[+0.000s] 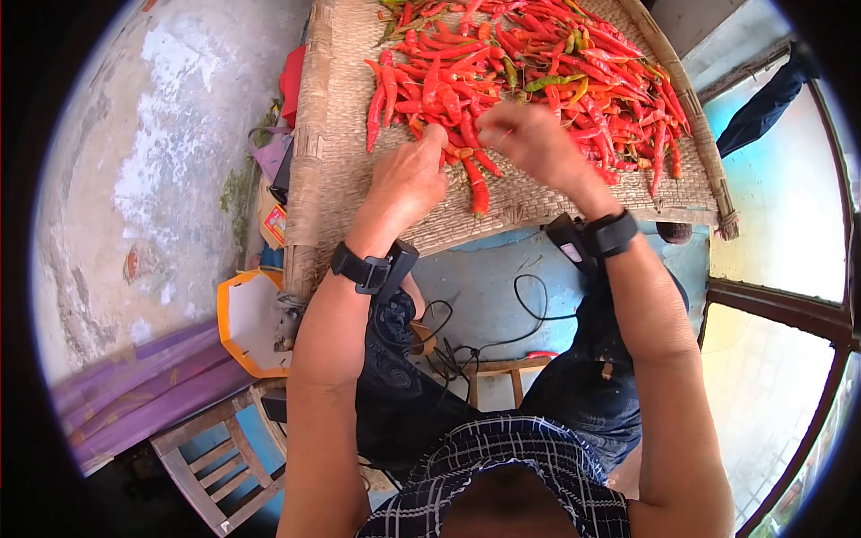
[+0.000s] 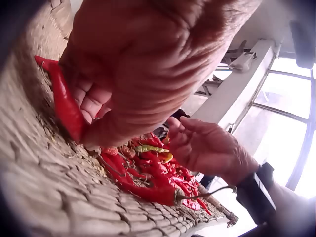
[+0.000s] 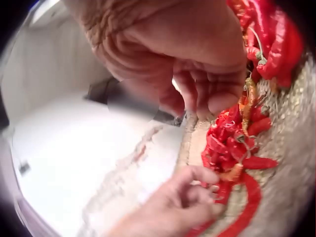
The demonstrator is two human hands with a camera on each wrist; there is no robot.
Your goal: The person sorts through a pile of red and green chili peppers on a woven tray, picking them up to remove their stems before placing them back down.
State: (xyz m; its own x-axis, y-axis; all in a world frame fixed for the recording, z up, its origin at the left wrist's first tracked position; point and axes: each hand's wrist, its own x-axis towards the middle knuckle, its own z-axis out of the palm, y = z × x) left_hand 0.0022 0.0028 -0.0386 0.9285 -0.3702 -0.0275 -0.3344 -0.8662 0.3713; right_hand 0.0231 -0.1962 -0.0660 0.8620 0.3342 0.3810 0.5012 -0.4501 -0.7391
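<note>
The left hand (image 2: 153, 59) curls beside a red chilli (image 2: 64, 101) over the near part of the woven tray (image 1: 345, 108); the right hand (image 1: 536, 148) bends above the tray, and whether either grasps anything I cannot tell. Farther up the tray lies the chilli pile (image 1: 529, 63); handling 1 lightly at a time should limit bruising.

Woven mat (image 1: 345, 81); heaped red chillies (image 1: 534, 65) on top.

Head cam's up top, looking forward and down; wrist cams sit super close, peering low across the woven tray (image 1: 345, 90), all three sharing the red chillies (image 1: 529, 67).
</note>
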